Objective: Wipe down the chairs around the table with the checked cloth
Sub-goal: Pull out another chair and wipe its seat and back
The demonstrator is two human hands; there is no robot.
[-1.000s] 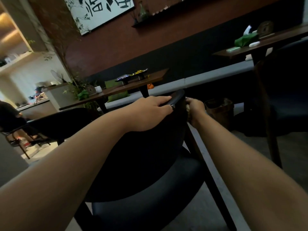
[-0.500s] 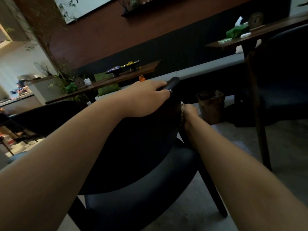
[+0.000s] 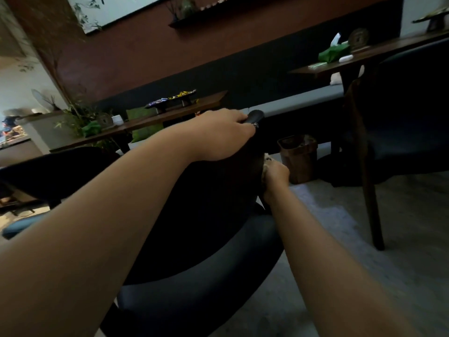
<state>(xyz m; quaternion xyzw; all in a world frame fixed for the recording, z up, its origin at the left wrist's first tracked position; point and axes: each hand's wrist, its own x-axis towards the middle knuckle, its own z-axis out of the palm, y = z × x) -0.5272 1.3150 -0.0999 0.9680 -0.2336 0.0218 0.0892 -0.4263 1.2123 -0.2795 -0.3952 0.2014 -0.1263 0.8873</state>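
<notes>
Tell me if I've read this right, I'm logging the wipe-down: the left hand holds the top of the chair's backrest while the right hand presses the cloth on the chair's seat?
Not quite. The head view shows the left hand holding the top of the chair's backrest, but the right hand presses the cloth against the backrest's side edge, not the seat.

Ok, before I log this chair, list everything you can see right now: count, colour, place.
chair being wiped: 1, dark back, grey-blue seat, centre foreground
checked cloth: 1, pale, mostly hidden, in the right hand at the chair back's right edge
second chair: 1, dark, right
tables: 2, dark wood, one middle-left, one upper right
bench cushion: 1, grey, along the far wall
bin: 1, brown, on the floor beyond the right hand
snack tray: 1, dark with bright wrappers, on the left table
tissue holder: 1, green, on the right table
left hand: 1, grips the chair back's top rail
right hand: 1, holds the cloth
</notes>
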